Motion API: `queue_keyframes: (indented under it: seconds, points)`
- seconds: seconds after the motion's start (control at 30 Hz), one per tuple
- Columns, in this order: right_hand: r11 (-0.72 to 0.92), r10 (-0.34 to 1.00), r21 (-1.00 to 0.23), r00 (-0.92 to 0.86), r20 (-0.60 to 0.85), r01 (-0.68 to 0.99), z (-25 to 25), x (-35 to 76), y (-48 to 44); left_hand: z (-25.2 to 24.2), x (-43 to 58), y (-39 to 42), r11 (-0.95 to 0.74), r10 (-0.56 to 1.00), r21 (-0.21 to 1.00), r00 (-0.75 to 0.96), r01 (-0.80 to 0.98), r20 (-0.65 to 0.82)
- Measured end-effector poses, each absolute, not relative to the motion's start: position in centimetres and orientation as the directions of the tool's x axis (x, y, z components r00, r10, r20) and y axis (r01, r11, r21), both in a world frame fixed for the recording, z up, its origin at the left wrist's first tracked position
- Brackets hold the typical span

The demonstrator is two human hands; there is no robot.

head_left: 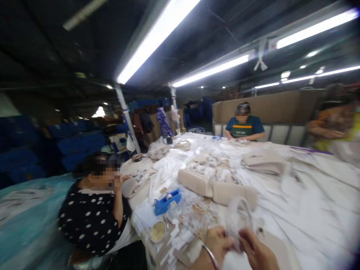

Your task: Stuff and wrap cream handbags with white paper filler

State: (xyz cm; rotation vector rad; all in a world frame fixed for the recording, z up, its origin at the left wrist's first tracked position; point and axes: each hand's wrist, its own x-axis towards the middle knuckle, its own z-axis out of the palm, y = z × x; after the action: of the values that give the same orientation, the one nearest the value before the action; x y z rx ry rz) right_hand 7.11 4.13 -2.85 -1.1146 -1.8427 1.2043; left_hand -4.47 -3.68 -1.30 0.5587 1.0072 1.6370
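Between my two hands rises a whitish, see-through loop (238, 210), smeared by motion; its kind I cannot make out. The fingers of my right hand (258, 250) pinch its lower right end. My left hand (216, 245), with a bangle (210, 256) at the wrist, has curled fingers at the loop's lower left side. Just left of it lie crumpled clear plastic and white strips (176, 240). Beneath my right hand is a beige piece of fabric (278, 249) on the white-covered table.
A blue tape dispenser (168, 202) and a round tub (158, 231) stand left of my hands. Beige padded pieces (234, 193) lie ahead. One person in polka dots (92, 217) sits close at left; another in a green apron (243, 129) works across the table.
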Motion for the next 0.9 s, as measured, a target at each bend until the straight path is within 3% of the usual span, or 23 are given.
queue_keyframes:
  seconds: [0.1, 0.3, 0.47, 0.6, 0.73, 0.83, 0.9]
  points:
    - [0.27, 0.908, -0.939, -0.38, 0.174, 0.215, -2.6, 8.8, 4.3, -2.7, -3.6, -1.7, -0.069, 0.922, 0.876, -0.366, -0.478, -0.127]
    - [-0.024, 0.932, -0.997, -0.36, -0.049, 0.073, -1.4, 9.0, 3.5, -3.7, -2.5, -0.3, -0.056, 0.915, 0.934, -0.392, -0.353, -0.093]
    - [-0.069, 0.985, -0.997, -0.161, -0.064, -0.026, -2.5, 8.3, 3.3, -4.9, -0.8, 0.3, -0.072, 0.909, 0.956, -0.414, -0.286, -0.055]
    - [-0.095, 0.995, -0.99, -0.045, -0.091, -0.106, -3.5, 8.1, 3.5, -5.5, -0.2, 0.6, -0.059, 0.92, 0.933, -0.382, -0.356, -0.087]
    - [-0.01, 1.0, -0.996, -0.006, -0.009, -0.09, -3.6, 8.5, 3.8, -4.1, -0.3, 0.9, -0.029, 0.943, 0.871, -0.303, -0.491, -0.139]
    - [0.135, 0.991, -0.991, -0.016, 0.135, 0.0, -3.2, 9.0, 3.8, -2.2, -1.3, 1.7, 0.022, 0.951, 0.846, -0.25, -0.533, -0.183]
    - [0.264, 0.964, -0.962, -0.038, 0.262, 0.066, -3.0, 9.5, 3.7, -1.0, -2.2, 2.5, 0.109, 0.969, 0.817, -0.124, -0.566, -0.215]
